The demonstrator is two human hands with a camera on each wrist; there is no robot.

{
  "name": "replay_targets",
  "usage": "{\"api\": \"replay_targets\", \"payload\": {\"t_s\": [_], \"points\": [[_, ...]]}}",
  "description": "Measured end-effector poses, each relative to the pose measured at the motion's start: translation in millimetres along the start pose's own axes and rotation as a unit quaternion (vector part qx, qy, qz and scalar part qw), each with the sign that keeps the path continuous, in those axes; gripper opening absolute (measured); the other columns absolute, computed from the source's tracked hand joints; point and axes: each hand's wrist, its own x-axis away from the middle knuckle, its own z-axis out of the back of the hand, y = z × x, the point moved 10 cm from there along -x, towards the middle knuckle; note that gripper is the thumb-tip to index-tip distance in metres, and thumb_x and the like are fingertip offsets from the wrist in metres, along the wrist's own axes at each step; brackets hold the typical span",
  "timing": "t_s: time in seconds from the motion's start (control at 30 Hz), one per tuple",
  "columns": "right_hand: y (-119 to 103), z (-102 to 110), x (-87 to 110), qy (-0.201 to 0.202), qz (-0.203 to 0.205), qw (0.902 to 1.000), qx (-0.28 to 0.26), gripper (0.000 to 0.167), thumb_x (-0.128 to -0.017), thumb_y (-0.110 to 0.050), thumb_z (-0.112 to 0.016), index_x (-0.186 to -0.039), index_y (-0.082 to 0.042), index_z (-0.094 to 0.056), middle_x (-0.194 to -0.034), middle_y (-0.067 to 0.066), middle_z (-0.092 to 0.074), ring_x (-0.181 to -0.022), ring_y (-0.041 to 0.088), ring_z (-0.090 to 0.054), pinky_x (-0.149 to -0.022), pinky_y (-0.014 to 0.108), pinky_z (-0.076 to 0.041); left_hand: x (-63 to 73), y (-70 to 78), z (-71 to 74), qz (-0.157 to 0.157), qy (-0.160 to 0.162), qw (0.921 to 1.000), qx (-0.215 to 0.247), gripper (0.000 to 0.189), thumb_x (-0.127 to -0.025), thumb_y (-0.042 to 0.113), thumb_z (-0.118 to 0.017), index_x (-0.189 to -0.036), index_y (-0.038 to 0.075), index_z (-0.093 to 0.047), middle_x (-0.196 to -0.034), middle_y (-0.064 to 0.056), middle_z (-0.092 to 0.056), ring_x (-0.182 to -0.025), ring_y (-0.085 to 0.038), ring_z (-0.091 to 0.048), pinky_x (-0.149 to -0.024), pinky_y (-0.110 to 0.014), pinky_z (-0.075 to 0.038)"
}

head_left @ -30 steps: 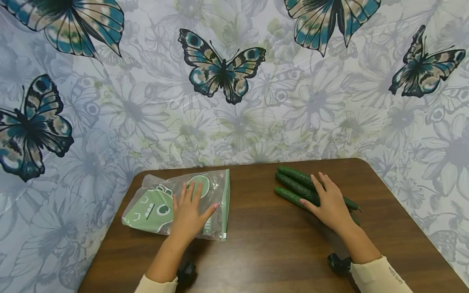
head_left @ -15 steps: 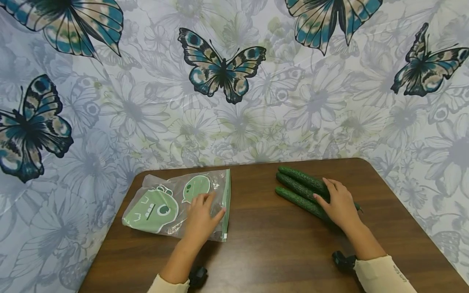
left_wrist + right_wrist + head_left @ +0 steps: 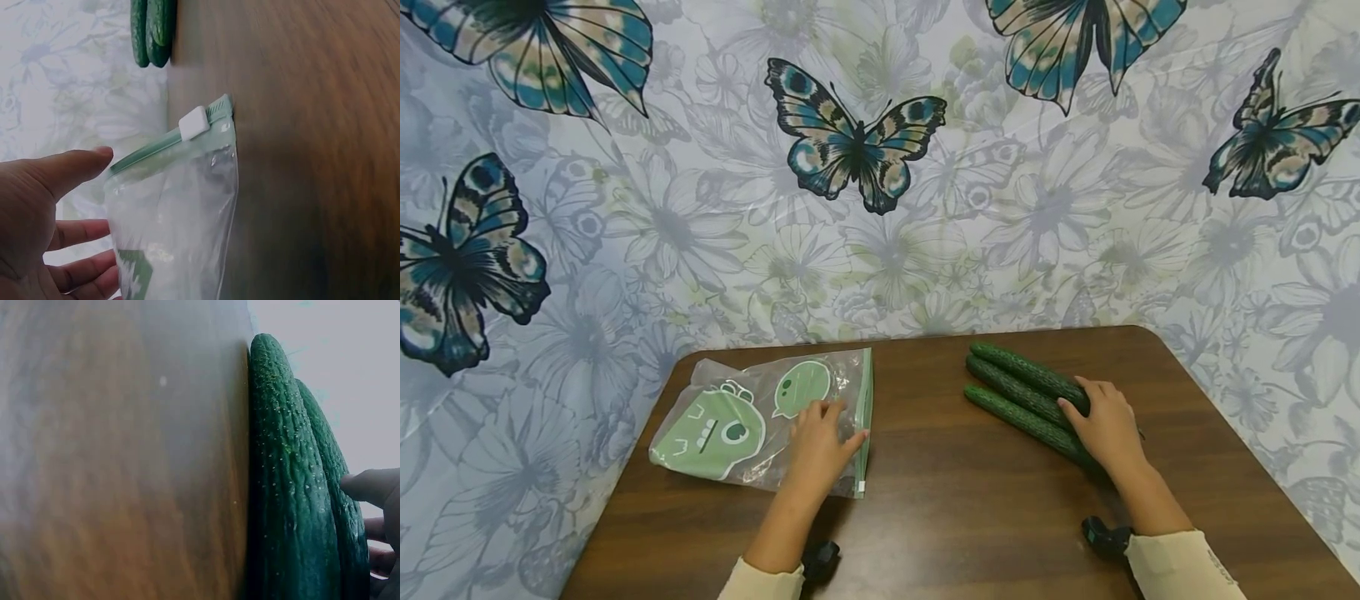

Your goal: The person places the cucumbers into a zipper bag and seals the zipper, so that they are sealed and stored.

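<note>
We see a person's left hand (image 3: 822,446) over the right part of a clear plastic bag (image 3: 741,425) that lies on a brown wooden table (image 3: 940,500). The fingers bend loosely and the thumb stands well away from them, so the hand is wide; we cannot tell whether it touches the plastic. To the left of this hand we find a big green cartoon face (image 3: 722,433) printed on the bag, and just beyond the fingertips a smaller round green print (image 3: 802,387). In the left wrist view, the thumb tip comes right beside the bag's green zip strip (image 3: 147,150), and a white slider (image 3: 195,123) sits near the strip's end, beyond the thumb.

Well to the right, we see the right hand (image 3: 1108,425) over the near ends of at least three dark green, bumpy cucumbers (image 3: 1022,388). They stretch from under this hand away and to the left; two lie side by side, the third slightly apart at its far tip. The right wrist view shows the thumb touching one cucumber; we cannot tell whether the fingers close round it.

Behind each hand, toward the person, we notice a cream sleeve (image 3: 1180,567) and a black wrist device (image 3: 1107,537). Beyond both hands hangs a pale floral backdrop (image 3: 700,250) with teal butterflies (image 3: 856,150).
</note>
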Motion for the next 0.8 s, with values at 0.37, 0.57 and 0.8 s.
{"api": "replay_targets", "payload": {"t_s": [0.37, 0.57, 0.8], "points": [[9, -2, 1.1, -0.001, -0.023, 0.9997, 0.006, 0.058, -0.100, -0.025, -0.060, -0.144, 0.008, -0.046, -0.139, 0.041, -0.045, -0.126, 0.061, -0.041, -0.103, 0.074, -0.032, -0.2, -1.1, -6.4, 0.006, 0.008, 0.9999, -0.010, 0.046, -0.080, 0.034, -0.084, -0.112, 0.006, -0.068, -0.108, -0.016, -0.061, -0.105, -0.038, -0.056, -0.088, -0.052, -0.043], [14, 0, 1.6, 0.005, -0.032, 0.9991, 0.029, 0.059, -0.099, -0.032, -0.062, -0.143, 0.006, -0.050, -0.138, 0.039, -0.048, -0.123, 0.060, -0.045, -0.098, 0.074, -0.035, -1.9, -5.0, -7.6, 0.021, -0.001, 0.9997, 0.014, 0.035, -0.083, 0.025, -0.077, -0.109, 0.004, -0.067, -0.098, -0.012, -0.059, -0.090, -0.032, -0.059, -0.074, -0.047, -0.049], [18, 1, 4.4, -0.001, -0.030, 0.9991, 0.029, 0.059, -0.100, -0.037, -0.061, -0.143, 0.002, -0.051, -0.139, 0.037, -0.049, -0.122, 0.059, -0.045, -0.096, 0.074, -0.035, -2.1, -12.8, -5.7, 0.061, -0.012, 0.9957, 0.068, 0.027, -0.088, 0.018, -0.065, -0.112, 0.004, -0.068, -0.096, -0.010, -0.059, -0.077, -0.023, -0.058, -0.067, -0.039, -0.050]]}}
